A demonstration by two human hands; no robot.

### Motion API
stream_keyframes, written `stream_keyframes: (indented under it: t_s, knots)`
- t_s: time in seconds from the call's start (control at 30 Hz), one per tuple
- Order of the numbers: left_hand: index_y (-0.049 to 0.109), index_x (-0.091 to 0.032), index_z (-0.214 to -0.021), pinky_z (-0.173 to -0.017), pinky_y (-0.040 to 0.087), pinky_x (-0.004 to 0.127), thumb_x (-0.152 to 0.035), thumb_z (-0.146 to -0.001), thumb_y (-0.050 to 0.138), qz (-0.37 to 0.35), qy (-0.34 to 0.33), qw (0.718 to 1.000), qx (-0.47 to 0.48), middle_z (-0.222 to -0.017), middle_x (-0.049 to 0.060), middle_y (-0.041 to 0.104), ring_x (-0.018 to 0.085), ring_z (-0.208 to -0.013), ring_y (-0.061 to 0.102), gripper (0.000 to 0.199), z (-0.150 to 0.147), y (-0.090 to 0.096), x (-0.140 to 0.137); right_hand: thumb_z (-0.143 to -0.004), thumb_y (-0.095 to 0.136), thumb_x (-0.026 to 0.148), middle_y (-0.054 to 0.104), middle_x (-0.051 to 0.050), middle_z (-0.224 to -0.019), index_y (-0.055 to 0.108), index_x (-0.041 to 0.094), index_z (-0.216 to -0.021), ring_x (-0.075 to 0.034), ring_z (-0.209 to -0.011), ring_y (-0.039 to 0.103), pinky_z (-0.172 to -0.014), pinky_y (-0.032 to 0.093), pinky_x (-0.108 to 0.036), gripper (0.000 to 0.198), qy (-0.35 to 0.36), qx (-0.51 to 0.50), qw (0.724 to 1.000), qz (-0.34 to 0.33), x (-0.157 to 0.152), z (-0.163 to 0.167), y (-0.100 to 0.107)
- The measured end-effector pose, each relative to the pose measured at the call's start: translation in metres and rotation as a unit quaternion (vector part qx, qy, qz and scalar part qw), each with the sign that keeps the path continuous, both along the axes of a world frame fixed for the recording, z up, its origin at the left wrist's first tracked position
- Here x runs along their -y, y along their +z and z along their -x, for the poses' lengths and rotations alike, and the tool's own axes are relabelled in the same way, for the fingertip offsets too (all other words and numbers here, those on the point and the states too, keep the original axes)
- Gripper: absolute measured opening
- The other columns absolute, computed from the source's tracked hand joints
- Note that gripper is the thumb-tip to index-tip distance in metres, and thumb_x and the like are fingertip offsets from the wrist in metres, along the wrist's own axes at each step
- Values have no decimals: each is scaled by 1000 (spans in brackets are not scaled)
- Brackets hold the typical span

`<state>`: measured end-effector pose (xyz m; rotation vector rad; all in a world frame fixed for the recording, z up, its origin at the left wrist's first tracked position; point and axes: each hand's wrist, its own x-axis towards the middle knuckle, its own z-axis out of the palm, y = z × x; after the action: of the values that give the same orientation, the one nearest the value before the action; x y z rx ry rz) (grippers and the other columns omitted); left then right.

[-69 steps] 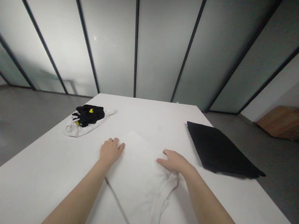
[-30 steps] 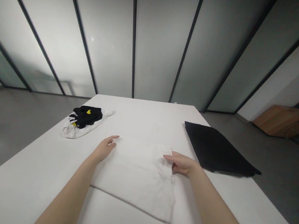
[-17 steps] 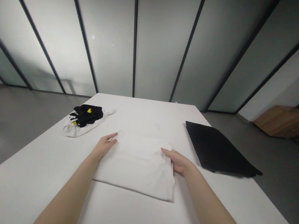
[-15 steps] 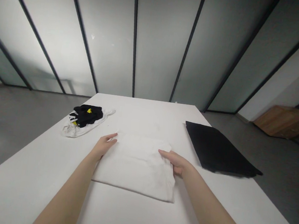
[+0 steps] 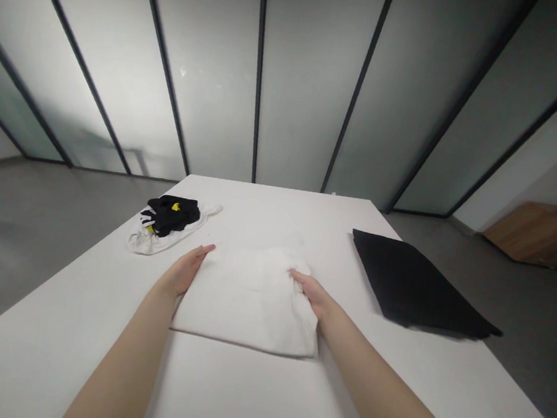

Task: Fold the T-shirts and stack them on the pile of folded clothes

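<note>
A folded white cloth [image 5: 247, 306], perhaps a garment, lies flat on the white table in front of me, with a few soft creases. Along its left edge rests my left hand [image 5: 185, 272], fingers stretched forward and touching the cloth; the cloth may hide some of them. On the right side, my right hand [image 5: 314, 293] grips the edge, thumb on top and the fabric bunched by its tip. The other fingers of that hand are mostly out of sight.
At the far left of the white table [image 5: 246, 400] lies a crumpled black garment [image 5: 177, 217] with yellow and white parts, over a white cloth [image 5: 146, 242]. Flat black fabric [image 5: 415, 285] lies at the right edge. A wooden cabinet [image 5: 542, 232] stands beyond.
The folded cloth has shifted slightly left, and its front edge is farther from me. My right hand has moved inward with its side. My view has turned a little left.
</note>
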<state>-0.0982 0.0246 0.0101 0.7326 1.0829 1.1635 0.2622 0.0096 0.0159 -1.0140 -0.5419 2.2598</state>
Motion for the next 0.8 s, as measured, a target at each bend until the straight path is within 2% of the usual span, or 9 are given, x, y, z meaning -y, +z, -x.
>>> stream_keyframes:
  t_s: [0.17, 0.3, 0.4, 0.47, 0.53, 0.6, 0.7, 0.77, 0.8]
  knots:
    - [48, -28, -158, -97, 59, 46, -50, -94, 69, -6, -61, 995, 84, -139, 13, 70, 32, -116, 74, 71, 11, 1, 4, -108, 41, 42, 82, -14, -108, 64, 10, -134, -28, -102, 80, -110, 53, -47, 47, -33, -36, 998, -34, -21, 9, 11]
    - [37, -28, -163, -93, 59, 52, -55, -99, 62, 1, -103, 989, 109, -146, 19, 65, 34, -111, 76, 74, 13, -1, 4, -106, 44, 42, 82, -13, -105, 68, 13, -127, -28, -104, 79, -105, 57, -47, 43, -125, -64, 981, -133, -50, -14, 46]
    - [41, -26, -159, -98, 56, 56, -56, -100, 61, -1, -110, 987, 117, -148, 21, 63, 35, -114, 74, 70, 12, -1, 5, -105, 46, 34, 82, -8, -99, 69, 17, -124, -25, -103, 78, -102, 59, -44, 34, -286, -75, 926, -235, -71, -62, 84]
    - [44, -24, -157, -101, 55, 57, -55, -100, 61, -3, -105, 988, 117, -147, 21, 64, 36, -117, 73, 66, 10, -1, 5, -105, 44, 29, 81, -5, -97, 69, 19, -122, -22, -99, 79, -99, 61, -43, 32, -404, -76, 862, -297, -78, -107, 103]
    - [47, -23, -154, -102, 55, 57, -54, -101, 60, -2, -96, 989, 112, -146, 21, 65, 35, -117, 73, 62, 8, -1, 4, -106, 38, 22, 80, -6, -98, 68, 17, -122, -19, -96, 78, -96, 62, -39, 34, -491, -74, 805, -325, -75, -156, 112]
    - [50, -22, -151, -102, 56, 57, -52, -101, 60, -1, -88, 990, 107, -145, 20, 66, 34, -116, 74, 59, 7, -2, 3, -106, 33, 14, 79, -7, -95, 67, 15, -120, -15, -88, 77, -90, 64, -30, 37, -560, -56, 778, -278, -61, -198, 106]
    - [54, -21, -148, -102, 56, 55, -49, -102, 60, -8, -86, 991, 105, -143, 20, 67, 33, -115, 74, 55, 7, -5, 2, -105, 31, 10, 79, -7, -103, 64, 18, -126, -13, -84, 76, -82, 65, -24, 40, -622, -41, 756, -201, -27, -240, 75]
    - [55, -20, -148, -102, 56, 55, -48, -102, 60, -12, -87, 990, 108, -142, 20, 68, 33, -116, 74, 54, 8, -7, 1, -105, 28, 9, 77, -13, -118, 62, 17, -133, -16, -93, 76, -84, 67, -31, 44, -618, -31, 766, -174, -2, -252, 47]
    - [55, -20, -148, -103, 56, 55, -48, -102, 61, -13, -86, 990, 110, -142, 20, 68, 33, -117, 74, 54, 8, -8, 0, -105, 28, 9, 75, -14, -125, 61, 18, -136, -17, -98, 76, -85, 68, -33, 46, -603, -13, 785, -143, 11, -255, 33]
